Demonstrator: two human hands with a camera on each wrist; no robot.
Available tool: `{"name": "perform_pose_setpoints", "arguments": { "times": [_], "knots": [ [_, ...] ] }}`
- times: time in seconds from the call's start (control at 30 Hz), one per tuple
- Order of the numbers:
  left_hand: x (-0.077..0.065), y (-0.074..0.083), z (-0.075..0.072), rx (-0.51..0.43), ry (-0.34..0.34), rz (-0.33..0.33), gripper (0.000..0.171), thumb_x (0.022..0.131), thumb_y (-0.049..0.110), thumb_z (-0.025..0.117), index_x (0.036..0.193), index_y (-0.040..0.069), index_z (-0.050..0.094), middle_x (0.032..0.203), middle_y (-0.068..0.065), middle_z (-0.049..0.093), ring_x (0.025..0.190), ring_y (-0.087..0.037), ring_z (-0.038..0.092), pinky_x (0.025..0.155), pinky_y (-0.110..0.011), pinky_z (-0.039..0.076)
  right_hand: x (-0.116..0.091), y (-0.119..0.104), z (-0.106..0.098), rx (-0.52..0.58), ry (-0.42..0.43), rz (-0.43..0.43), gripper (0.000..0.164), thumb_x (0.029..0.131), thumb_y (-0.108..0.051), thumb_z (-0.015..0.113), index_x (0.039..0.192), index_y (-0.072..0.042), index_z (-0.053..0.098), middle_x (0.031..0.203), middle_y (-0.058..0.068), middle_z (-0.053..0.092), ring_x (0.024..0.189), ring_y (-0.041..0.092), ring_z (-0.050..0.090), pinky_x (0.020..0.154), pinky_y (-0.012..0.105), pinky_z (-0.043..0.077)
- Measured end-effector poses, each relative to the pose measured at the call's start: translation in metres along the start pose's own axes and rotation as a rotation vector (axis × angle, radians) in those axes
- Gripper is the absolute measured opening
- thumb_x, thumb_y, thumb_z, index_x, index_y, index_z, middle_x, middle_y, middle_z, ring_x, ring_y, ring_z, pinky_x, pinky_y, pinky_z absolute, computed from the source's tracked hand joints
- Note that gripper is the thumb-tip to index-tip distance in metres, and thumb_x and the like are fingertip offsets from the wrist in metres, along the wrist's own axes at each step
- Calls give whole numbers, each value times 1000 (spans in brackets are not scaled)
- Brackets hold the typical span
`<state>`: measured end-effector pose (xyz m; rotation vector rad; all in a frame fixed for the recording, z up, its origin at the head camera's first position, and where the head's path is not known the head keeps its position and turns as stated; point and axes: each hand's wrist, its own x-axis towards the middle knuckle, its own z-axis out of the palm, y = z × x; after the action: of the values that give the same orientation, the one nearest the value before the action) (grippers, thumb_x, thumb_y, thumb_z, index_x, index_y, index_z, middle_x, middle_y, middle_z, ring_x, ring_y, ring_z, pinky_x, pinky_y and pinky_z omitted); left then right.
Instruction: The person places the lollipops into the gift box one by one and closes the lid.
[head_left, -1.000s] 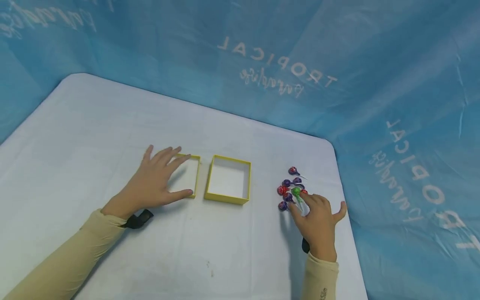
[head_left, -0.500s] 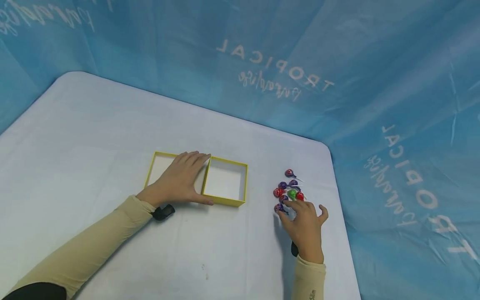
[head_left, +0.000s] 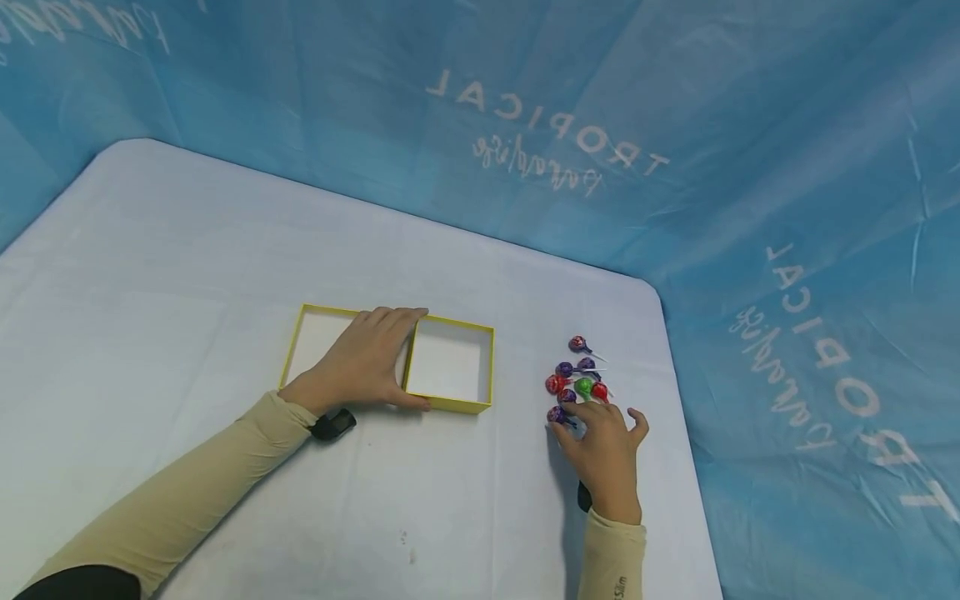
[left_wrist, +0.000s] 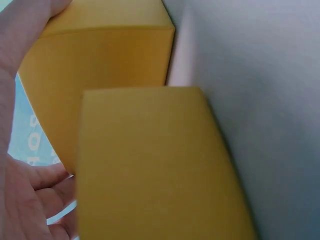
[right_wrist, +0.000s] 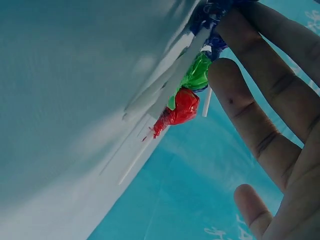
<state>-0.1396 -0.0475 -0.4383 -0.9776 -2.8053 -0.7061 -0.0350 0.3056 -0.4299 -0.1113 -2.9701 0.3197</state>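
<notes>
Left hand [head_left: 366, 360] grips square yellow cardboard box [head_left: 452, 404], interior [head_left: 450, 358] head-view only; right of it, right hand [head_left: 605, 454] pinches round purple-wrapped lollipop [head_left: 556, 414].

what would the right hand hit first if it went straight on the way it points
Probably the nearest purple lollipop, right at its fingertips; depth is unclear, so they may be touching.

Bkdrp [head_left: 555, 142]: rev. "TROPICAL paradise", R sleeve [head_left: 611, 552]: "Slim"

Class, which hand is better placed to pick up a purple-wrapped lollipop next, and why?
Probably the right hand: it is right at a purple-wrapped lollipop, while the left hand is farther off, gripping an open yellow box.
</notes>
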Motion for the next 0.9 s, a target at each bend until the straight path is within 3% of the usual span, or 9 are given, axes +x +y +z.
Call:
{"name": "perform_pose_setpoints", "arguments": {
  "times": [0.27, 0.43, 0.63, 0.9],
  "knots": [
    [0, 4, -5, 42, -4, 4, 132, 55, 81, 79, 152, 2, 37, 142, -14, 55, 113, -34, 56, 97, -49, 46, 0, -2, 4, 11, 9, 22, 38, 79, -32, 87, 109, -11, 79, 107, 12, 76, 112, 34, 64, 108, 68, 13],
    [-2, 3, -8, 45, -21, -16, 133, 56, 79, 80, 153, 1, 35, 144, -15, 54, 117, -35, 55, 104, -50, 43, 4, -4, 6, 23, 10, 15, 38, 79, -32, 87, 110, -11, 79, 105, 12, 77, 111, 33, 65, 108, 68, 14],
    [-4, 4, -7, -18, -20, -6, 132, 58, 74, 83, 152, -3, 33, 144, -19, 52, 125, -37, 53, 112, -51, 36, 11, -10, 3, 22, 28, 1, 39, 79, -35, 87, 109, -12, 80, 105, 11, 77, 109, 33, 64, 108, 68, 14],
    [-5, 12, 3, -47, -34, -3, 132, 59, 73, 83, 154, -3, 32, 146, -19, 50, 122, -36, 54, 108, -50, 41, 18, -19, -9, 36, 114, -102, 33, 78, -30, 88, 105, -11, 81, 98, 9, 78, 98, 29, 63, 104, 67, 16]
  ]
}}
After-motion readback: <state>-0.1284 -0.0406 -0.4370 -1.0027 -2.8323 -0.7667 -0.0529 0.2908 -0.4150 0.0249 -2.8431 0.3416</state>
